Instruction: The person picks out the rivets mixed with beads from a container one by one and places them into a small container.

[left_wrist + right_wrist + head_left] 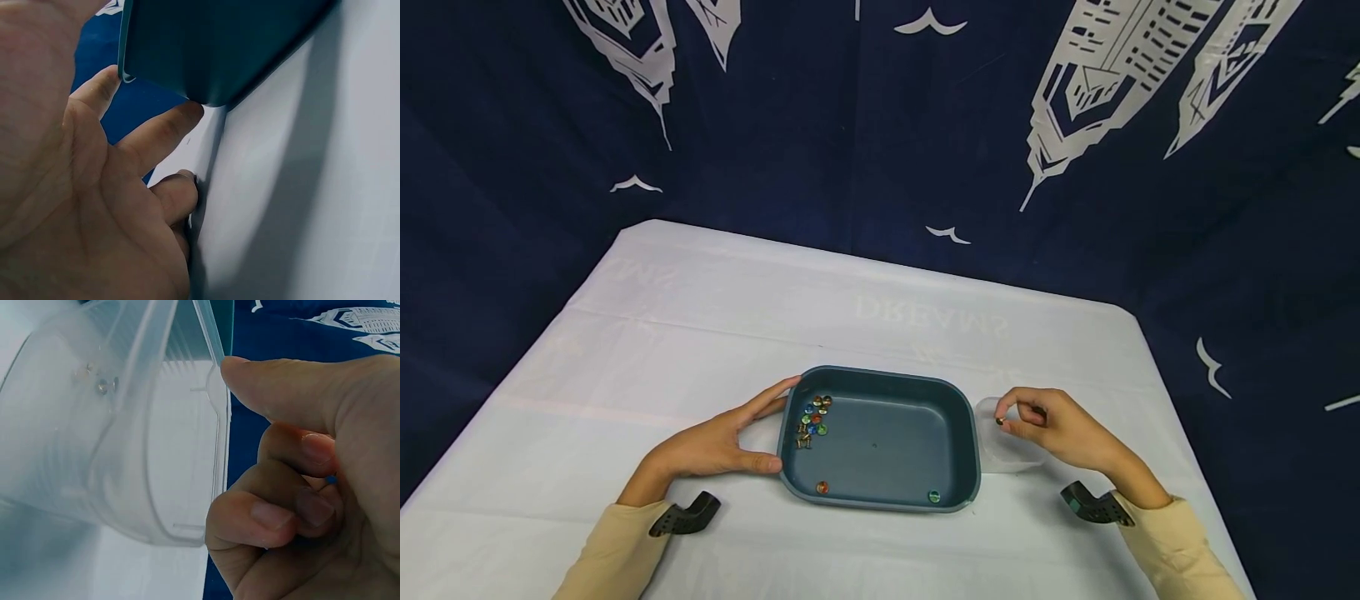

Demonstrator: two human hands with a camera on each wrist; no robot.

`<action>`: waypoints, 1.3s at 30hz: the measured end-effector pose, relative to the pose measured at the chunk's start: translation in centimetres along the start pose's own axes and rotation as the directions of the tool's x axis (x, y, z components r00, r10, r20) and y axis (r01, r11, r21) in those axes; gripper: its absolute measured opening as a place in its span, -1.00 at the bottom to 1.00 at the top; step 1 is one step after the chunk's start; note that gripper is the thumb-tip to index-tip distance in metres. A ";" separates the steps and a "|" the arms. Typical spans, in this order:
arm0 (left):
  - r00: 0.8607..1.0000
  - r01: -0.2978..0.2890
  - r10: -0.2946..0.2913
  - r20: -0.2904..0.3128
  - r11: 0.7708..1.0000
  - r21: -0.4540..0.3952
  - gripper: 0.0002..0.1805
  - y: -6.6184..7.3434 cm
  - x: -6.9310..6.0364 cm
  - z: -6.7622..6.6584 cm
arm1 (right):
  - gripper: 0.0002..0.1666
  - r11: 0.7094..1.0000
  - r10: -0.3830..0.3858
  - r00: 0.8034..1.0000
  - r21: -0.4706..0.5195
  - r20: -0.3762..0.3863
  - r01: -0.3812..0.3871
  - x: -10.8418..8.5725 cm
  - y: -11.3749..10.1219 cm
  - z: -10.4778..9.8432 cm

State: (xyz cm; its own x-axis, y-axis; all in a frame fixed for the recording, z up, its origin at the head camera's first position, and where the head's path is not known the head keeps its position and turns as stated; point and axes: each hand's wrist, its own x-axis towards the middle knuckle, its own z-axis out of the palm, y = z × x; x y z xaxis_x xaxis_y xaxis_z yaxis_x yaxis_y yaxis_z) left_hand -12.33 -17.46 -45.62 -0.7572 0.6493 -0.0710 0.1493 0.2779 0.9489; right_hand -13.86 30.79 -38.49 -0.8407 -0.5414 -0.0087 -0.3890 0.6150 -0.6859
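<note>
A blue-grey plastic tray lies on the table with a cluster of coloured glass marbles and small brass-coloured pieces at its left end. My left hand rests against the tray's left side, fingers spread and fairly straight; in the left wrist view its fingertips touch the tray wall. Over a clear plastic container at the tray's right, my right hand pinches a small dark brass-coloured piece between thumb and index finger. That piece is hidden in the right wrist view.
Apart from the cluster, an orange marble and a green marble lie along the tray's near side. Through the container's wall, a few small metallic bits show. A white cloth covers the table; a dark blue printed curtain hangs behind.
</note>
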 end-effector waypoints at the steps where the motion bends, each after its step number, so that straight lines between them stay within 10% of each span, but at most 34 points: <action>1: 1.000 0.001 -0.001 0.001 1.000 -0.001 0.14 0.0 0.0 0.0 | -0.89 1.000 0.006 1.000 -0.003 -0.003 -0.006 -0.1 0.0 0.0; 39: 1.000 0.006 -0.006 -0.007 0.999 0.035 0.15 0.0 -0.2 0.1 | -0.89 1.000 -0.004 1.000 0.020 -0.002 0.004 -0.3 -0.5 -0.2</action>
State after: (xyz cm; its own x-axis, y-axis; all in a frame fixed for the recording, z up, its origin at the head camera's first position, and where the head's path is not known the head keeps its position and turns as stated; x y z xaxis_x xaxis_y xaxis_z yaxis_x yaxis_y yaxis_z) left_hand -12.12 -17.51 -45.60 -0.7627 0.6425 -0.0741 0.1669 0.3062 0.9372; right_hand -13.51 30.75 -38.01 -0.8398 -0.5429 -0.0043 -0.3850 0.6010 -0.7004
